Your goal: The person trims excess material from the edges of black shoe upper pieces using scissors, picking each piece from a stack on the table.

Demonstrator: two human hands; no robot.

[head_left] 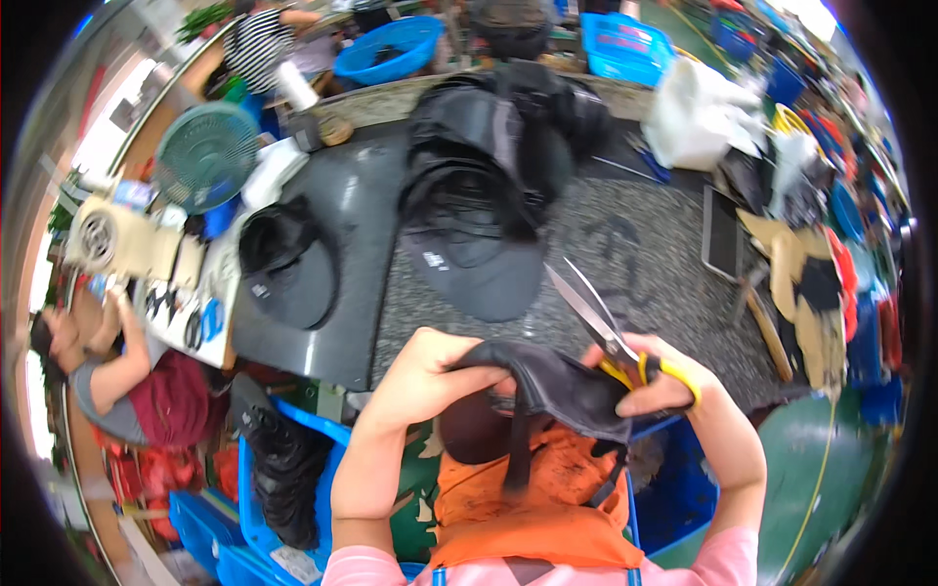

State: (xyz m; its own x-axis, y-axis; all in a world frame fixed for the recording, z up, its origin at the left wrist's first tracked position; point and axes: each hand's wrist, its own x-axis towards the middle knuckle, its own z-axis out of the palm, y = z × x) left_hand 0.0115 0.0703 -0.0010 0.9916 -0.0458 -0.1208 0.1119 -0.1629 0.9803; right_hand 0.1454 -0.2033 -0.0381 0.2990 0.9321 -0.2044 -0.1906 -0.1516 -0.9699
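A black cap with a dangling strap is held over my lap, above an orange apron. My left hand is closed on the cap's left edge, thumb on top. My right hand is wrapped round the yellow handles of a pair of scissors, beside the cap's right side. The scissor blades stand apart and point up toward the table. Whether the right fingers also grip the cap is hidden. Beyond my hands, a pile of black caps lies on the table, a dark brim nearest me.
Another dark cap sits on the table's left part. To the right lie a dark flat tablet-like device, a wooden handle and a white bag. Blue crates holding black pieces stand below. A co-worker sits at left.
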